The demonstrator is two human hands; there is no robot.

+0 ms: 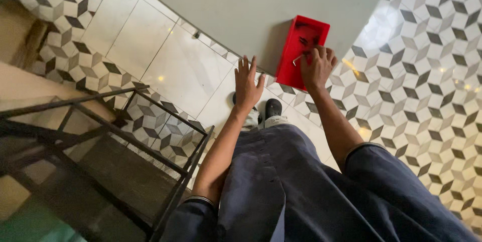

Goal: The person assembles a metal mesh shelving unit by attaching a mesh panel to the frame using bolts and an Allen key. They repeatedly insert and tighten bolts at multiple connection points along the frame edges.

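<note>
A red open box (296,46) sits at the near edge of a pale grey-green table (251,6). My right hand (317,66) reaches into the near end of the box and pinches a small bent metal piece (297,60), which looks like a hex key. My left hand (247,83) is flat with fingers spread, held at the table's near edge to the left of the box, holding nothing. What else lies inside the box is too dark to tell.
A black metal-frame rack (125,141) stands at the lower left. The floor has white tiles (165,66) and a cube-pattern tile (427,71) area. My dark trousers and black shoe (272,107) are below the table edge.
</note>
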